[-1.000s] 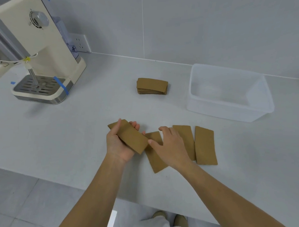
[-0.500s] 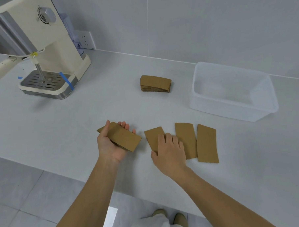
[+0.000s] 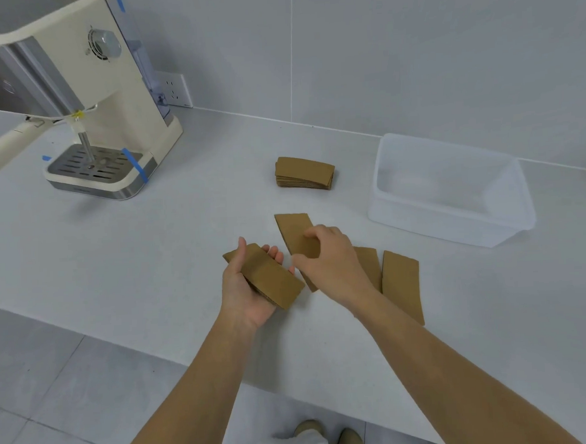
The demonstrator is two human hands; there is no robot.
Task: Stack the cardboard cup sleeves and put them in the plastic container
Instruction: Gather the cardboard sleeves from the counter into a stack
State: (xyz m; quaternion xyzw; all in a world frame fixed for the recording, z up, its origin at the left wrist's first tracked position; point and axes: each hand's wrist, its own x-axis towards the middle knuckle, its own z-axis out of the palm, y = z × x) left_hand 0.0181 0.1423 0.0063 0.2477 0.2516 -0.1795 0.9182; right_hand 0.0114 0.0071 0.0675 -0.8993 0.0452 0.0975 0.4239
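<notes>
The right hand (image 3: 330,263) hides most of one flat sleeve (image 3: 367,262).

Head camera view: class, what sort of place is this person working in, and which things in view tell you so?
Probably a coffee-making counter, at home or in a small café. An espresso machine stands on a pale counter against a tiled wall, and stacked cardboard cup sleeves lie beside a clear plastic container.

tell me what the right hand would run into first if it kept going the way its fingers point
The right hand, gripping one sleeve, points up-left, away from the person. Straight on, the counter looks free; the sleeve stack probably sits just right of that line, though depth is unclear.
</notes>
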